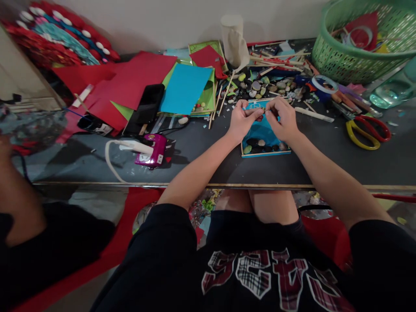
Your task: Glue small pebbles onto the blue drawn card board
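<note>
A blue paper panel (260,135) edged with thin wooden sticks lies on the dark table in front of me. Dark and pale pebbles (256,143) line its lower edge. Above the panel, my left hand (244,118) pinches with thumb and forefinger. My right hand (281,117) is closed in a similar pinch, its fingertips almost meeting the left ones. Whatever sits between the fingertips is too small to make out. Part of the panel's upper half, with a white drawn line, is hidden behind both hands.
Loose pebbles (260,86) and sticks are heaped behind the panel. Scissors (364,133) and a green basket (344,58) stand right. Left are blue paper (186,89), a black phone (148,104) and a purple power adapter (151,150). Another person's arm (19,190) shows at far left.
</note>
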Demonstrator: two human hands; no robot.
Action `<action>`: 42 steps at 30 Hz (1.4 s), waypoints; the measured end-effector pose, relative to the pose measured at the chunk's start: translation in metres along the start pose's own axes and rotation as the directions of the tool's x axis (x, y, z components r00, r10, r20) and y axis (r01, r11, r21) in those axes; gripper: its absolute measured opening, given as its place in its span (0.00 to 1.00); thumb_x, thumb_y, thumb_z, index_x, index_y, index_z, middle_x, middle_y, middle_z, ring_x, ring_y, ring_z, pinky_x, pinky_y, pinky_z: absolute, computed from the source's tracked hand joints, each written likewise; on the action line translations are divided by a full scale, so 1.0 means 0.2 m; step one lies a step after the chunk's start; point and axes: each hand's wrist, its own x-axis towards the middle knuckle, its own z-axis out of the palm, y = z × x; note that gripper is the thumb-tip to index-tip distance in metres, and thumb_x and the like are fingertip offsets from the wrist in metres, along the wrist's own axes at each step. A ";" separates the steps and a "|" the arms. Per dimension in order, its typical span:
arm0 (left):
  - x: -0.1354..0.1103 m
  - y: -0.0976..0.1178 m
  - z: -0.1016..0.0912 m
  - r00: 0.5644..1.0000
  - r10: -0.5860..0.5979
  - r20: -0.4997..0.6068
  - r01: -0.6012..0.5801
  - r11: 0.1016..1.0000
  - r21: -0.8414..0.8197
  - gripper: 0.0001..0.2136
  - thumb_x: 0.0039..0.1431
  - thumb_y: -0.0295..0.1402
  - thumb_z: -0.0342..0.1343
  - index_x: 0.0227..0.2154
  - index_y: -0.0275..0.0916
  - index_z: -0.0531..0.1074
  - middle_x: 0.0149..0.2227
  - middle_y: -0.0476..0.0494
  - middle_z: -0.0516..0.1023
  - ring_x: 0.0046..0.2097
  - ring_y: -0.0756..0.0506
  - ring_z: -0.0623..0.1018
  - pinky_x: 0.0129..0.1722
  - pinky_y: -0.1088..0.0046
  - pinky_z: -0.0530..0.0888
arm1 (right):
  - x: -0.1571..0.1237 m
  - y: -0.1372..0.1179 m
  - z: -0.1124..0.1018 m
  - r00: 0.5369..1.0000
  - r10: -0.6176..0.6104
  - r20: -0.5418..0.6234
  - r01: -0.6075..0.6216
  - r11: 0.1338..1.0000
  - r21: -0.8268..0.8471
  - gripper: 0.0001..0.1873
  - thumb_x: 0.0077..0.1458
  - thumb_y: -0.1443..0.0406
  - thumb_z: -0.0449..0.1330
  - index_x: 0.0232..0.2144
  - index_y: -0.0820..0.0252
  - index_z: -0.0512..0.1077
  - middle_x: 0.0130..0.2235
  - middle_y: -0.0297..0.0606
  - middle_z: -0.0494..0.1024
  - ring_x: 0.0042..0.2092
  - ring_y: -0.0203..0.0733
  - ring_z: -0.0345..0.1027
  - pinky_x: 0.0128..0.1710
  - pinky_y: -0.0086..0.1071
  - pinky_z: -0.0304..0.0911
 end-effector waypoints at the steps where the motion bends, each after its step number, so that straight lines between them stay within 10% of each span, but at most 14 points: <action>1: 0.00 0.00 0.00 1.000 0.003 0.003 -0.003 1.000 -0.005 0.35 0.49 0.58 0.75 0.38 0.47 0.55 0.30 0.56 0.78 0.40 0.43 0.86 0.51 0.56 0.81 | 0.00 0.00 0.00 1.000 -0.007 -0.006 0.007 1.000 0.017 0.25 0.72 0.43 0.46 0.39 0.50 0.72 0.35 0.42 0.73 0.40 0.51 0.71 0.44 0.50 0.73; 22: -0.01 -0.01 0.00 0.981 -0.107 0.159 0.117 0.991 -0.056 0.32 0.51 0.56 0.75 0.36 0.46 0.58 0.27 0.56 0.72 0.39 0.42 0.86 0.44 0.58 0.82 | 0.03 -0.03 -0.02 0.998 0.069 0.006 -0.067 0.932 0.356 0.20 0.62 0.47 0.54 0.26 0.52 0.62 0.26 0.34 0.64 0.28 0.41 0.61 0.31 0.41 0.64; 31: 0.00 0.05 -0.03 0.979 -0.099 0.179 0.107 0.994 -0.032 0.28 0.56 0.52 0.74 0.37 0.46 0.58 0.29 0.55 0.78 0.33 0.49 0.83 0.38 0.68 0.81 | 0.03 0.22 0.03 0.990 0.110 -0.087 -0.071 0.927 0.367 0.29 0.69 0.41 0.44 0.27 0.51 0.67 0.24 0.38 0.66 0.32 0.50 0.70 0.36 0.52 0.73; 37: 0.03 0.07 -0.12 0.982 -0.085 0.166 0.079 0.996 0.041 0.24 0.59 0.42 0.73 0.40 0.45 0.60 0.37 0.48 0.85 0.39 0.48 0.86 0.45 0.66 0.82 | 0.03 0.30 -0.18 0.940 0.056 -0.336 -0.127 0.973 -0.192 0.28 0.69 0.41 0.51 0.31 0.54 0.72 0.39 0.51 0.79 0.47 0.56 0.73 0.56 0.57 0.65; 39: 0.02 0.08 -0.12 0.982 -0.077 0.170 0.064 0.995 0.079 0.24 0.59 0.43 0.72 0.41 0.45 0.60 0.39 0.47 0.86 0.39 0.48 0.86 0.45 0.66 0.82 | 0.03 0.25 -0.24 0.933 0.129 -0.335 -0.254 0.898 -0.360 0.22 0.66 0.46 0.57 0.43 0.57 0.77 0.52 0.55 0.78 0.59 0.63 0.68 0.63 0.60 0.59; 42: 0.01 0.08 -0.11 0.980 -0.067 0.186 0.043 0.990 0.131 0.23 0.61 0.45 0.70 0.42 0.44 0.60 0.41 0.46 0.86 0.38 0.49 0.86 0.45 0.67 0.83 | 0.03 0.14 -0.27 0.932 0.294 -0.214 -0.363 0.774 -0.519 0.38 0.60 0.51 0.64 0.69 0.54 0.65 0.71 0.54 0.64 0.71 0.70 0.53 0.69 0.64 0.51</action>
